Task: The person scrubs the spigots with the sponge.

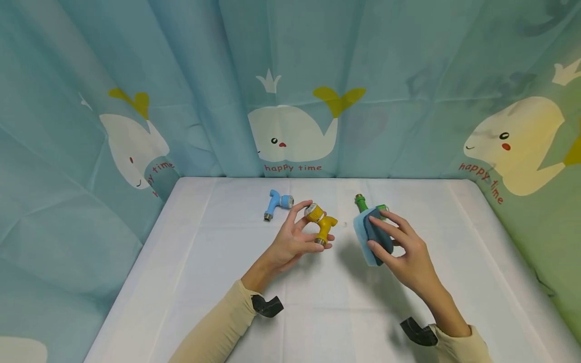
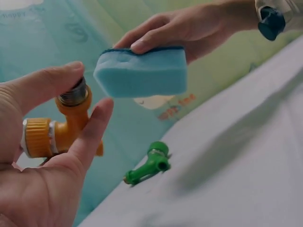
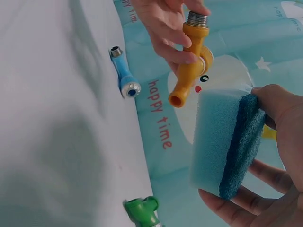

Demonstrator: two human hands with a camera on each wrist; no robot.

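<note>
My left hand (image 1: 292,241) holds a yellow faucet (image 1: 325,223) above the table, fingers and thumb round it. Its threaded metal end (image 2: 75,92) is by the thumb in the left wrist view, and the spout (image 3: 178,98) points away from the hand in the right wrist view. My right hand (image 1: 408,254) grips a sponge (image 1: 365,237) with a light blue foam side and a dark blue scouring side (image 3: 242,146). The foam side faces the yellow faucet, with a gap between them.
A blue faucet (image 1: 274,204) lies on the white table (image 1: 218,282), beyond the left hand. Beyond the sponge lies a green faucet (image 1: 360,202), partly hidden by it in the head view. A whale-printed curtain (image 1: 204,101) borders the table's back and sides.
</note>
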